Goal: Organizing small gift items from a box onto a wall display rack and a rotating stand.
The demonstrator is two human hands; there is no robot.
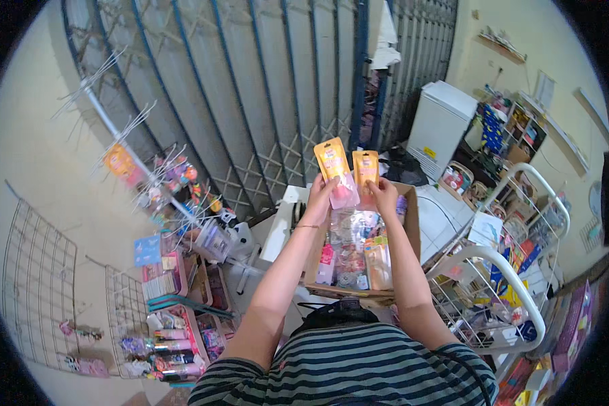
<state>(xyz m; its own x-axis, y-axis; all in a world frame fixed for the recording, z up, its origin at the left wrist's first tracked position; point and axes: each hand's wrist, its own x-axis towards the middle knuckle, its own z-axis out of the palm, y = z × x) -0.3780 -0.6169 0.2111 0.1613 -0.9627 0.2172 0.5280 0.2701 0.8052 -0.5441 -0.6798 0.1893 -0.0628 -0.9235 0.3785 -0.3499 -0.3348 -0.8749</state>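
My left hand grips a yellow and pink pouch pack by its left edge, thumb across the front. A similar, smaller-looking pouch is pinched in my right hand. Both packs are held upright side by side above the far end of an open cardboard box. Inside the box lie clear plastic packets, a pink-topped package and an orange and beige pack. My forearms and the pouches hide parts of the box's contents.
A metal display stand with wire hooks leans at the left, one similar pouch hanging on it. Stocked baskets and wire grids are at lower left. A white-railed rack stands right. A folding gate and white chest freezer lie beyond.
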